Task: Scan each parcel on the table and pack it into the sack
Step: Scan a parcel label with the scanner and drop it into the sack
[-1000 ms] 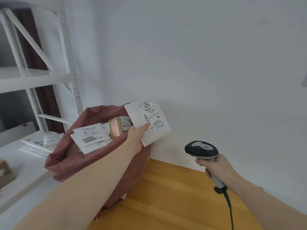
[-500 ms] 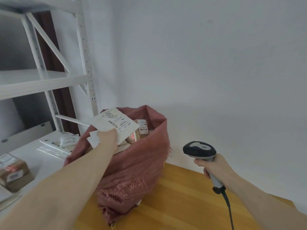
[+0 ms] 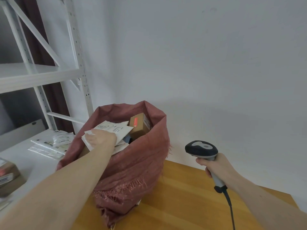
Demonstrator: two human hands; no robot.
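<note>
A dusty-pink woven sack (image 3: 132, 166) stands open on the wooden table (image 3: 182, 205) against the wall. My left hand (image 3: 101, 138) is inside its mouth, fingers curled on a flat white parcel (image 3: 116, 130) with a printed label, which lies on other white mailers. A small brown box (image 3: 139, 125) with a red sticker sits at the sack's far side. To the right, clear of the sack, my right hand (image 3: 221, 168) grips the handle of a black-and-grey barcode scanner (image 3: 201, 150), whose cable hangs down.
A white metal shelving rack (image 3: 41, 75) rises at the left. On its white lower shelf (image 3: 25, 156) lie flat white mailers (image 3: 53, 143), and a brown box (image 3: 8, 176) with labels sits at the left edge. A white wall stands close behind the sack.
My left hand has carried the white parcel from above the sack's right rim leftward and down into the sack's mouth. My right hand holds the scanner in about the same place.
</note>
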